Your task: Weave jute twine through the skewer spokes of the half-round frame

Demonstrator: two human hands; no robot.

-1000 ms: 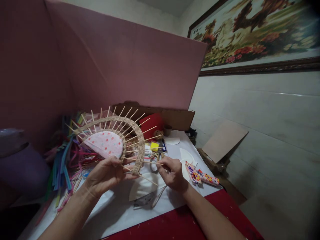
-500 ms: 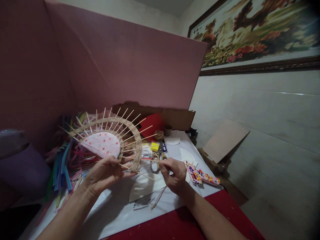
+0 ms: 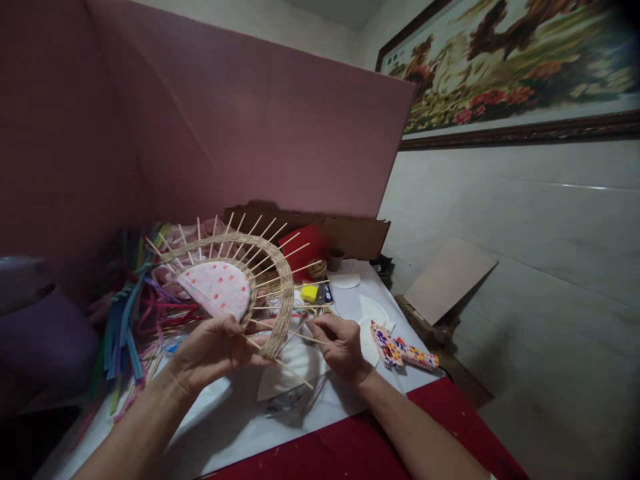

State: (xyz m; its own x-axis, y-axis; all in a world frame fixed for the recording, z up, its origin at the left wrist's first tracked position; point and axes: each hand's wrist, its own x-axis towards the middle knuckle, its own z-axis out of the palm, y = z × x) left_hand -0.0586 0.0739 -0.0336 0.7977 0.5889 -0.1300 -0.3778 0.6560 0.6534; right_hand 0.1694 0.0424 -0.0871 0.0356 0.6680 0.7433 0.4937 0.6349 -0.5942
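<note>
My left hand (image 3: 220, 350) grips the lower end of a half-round fan frame, thumb in front and fingers behind. The frame has a pink dotted fabric centre (image 3: 220, 287), thin wooden sticks radiating outward, and a woven twine band (image 3: 286, 283) running across the sticks. My right hand (image 3: 341, 347) is closed in a pinch beside the band's lower end, beside the stick tips. A thin strand of twine (image 3: 290, 339) runs from the band to its fingertips. Behind the sticks lie scissors (image 3: 321, 293), mostly hidden.
A flower-patterned glue gun (image 3: 405, 350) lies right of my right hand. White cut shapes (image 3: 373, 310), a yellow block (image 3: 309, 293), a twine ball (image 3: 317, 269) and a small brown pot (image 3: 335, 258) are on the white-covered table. Colourful pipe cleaners (image 3: 123, 333) are heaped at left.
The fan frame has shifted right and turned slightly clockwise in my left hand. My right hand has moved a little left, closer to the band, covering more of the scissors.
</note>
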